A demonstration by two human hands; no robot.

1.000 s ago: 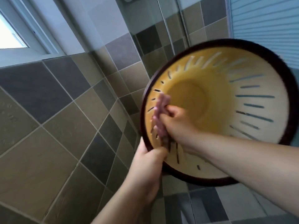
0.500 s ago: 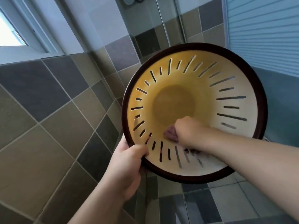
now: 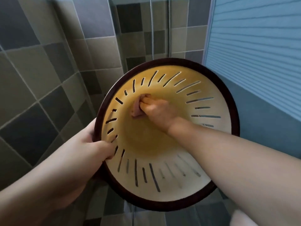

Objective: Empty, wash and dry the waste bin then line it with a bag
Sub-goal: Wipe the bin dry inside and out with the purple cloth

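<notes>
Against the tiled bathroom wall [image 3: 40, 82], the waste bin [image 3: 179, 181] is held up off the floor with its open mouth turned toward the camera, so its long axis runs away from the viewer and slightly upward, down to the yellow base. Slots ring its flared inner wall. The left hand [image 3: 91, 149] is clenched on the dark rim [image 3: 231, 101] at the lower-left edge, thumb hooked inside, carrying the bin alone. The right hand [image 3: 156, 110] reaches deep along that axis with its grip closed on a small pinkish cloth [image 3: 136, 110], pressing it against the upper-left of the inner wall, close to the base. This looks like the wiping or drying stage; no bag is in view, so lining appears still ahead. The surfaces left to wipe lie to the right and below the cloth, nearer the right forearm [image 3: 228, 154], so the sweep probably turns on the left hand rotating the rim to bring them round.
</notes>
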